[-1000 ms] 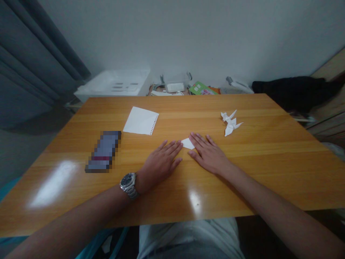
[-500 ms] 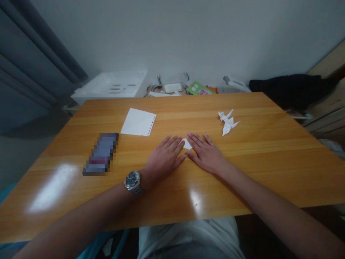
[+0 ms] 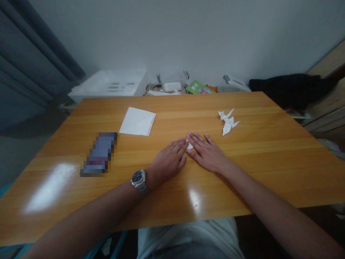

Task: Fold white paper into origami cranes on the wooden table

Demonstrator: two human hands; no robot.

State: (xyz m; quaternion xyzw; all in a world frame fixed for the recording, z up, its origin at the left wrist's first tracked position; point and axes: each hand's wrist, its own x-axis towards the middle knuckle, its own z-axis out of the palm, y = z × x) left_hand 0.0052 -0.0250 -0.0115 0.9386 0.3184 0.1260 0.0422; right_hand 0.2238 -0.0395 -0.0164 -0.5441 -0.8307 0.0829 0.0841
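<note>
A small piece of folded white paper (image 3: 189, 145) lies on the table, mostly covered by my fingers. My left hand (image 3: 170, 158), with a metal watch (image 3: 139, 180) on its wrist, rests with outstretched fingertips on the left part of the paper. From the other side my right hand (image 3: 207, 153) lies flat, fingers spread, over the paper's right part. The fingertips of both hands nearly meet. Beyond my right hand stand folded white paper cranes (image 3: 229, 123), close together.
On the wooden table (image 3: 258, 144), a white sheet (image 3: 138, 121) with a perforated edge lies at the back left. A blurred-out phone-like device (image 3: 99, 154) is nearer me. Behind the table sit a white tray-like container (image 3: 115, 82) and a green booklet (image 3: 199, 87).
My left hand has slid right and its fingers have drawn closer together, covering more of the paper. My right hand has hardly moved.
</note>
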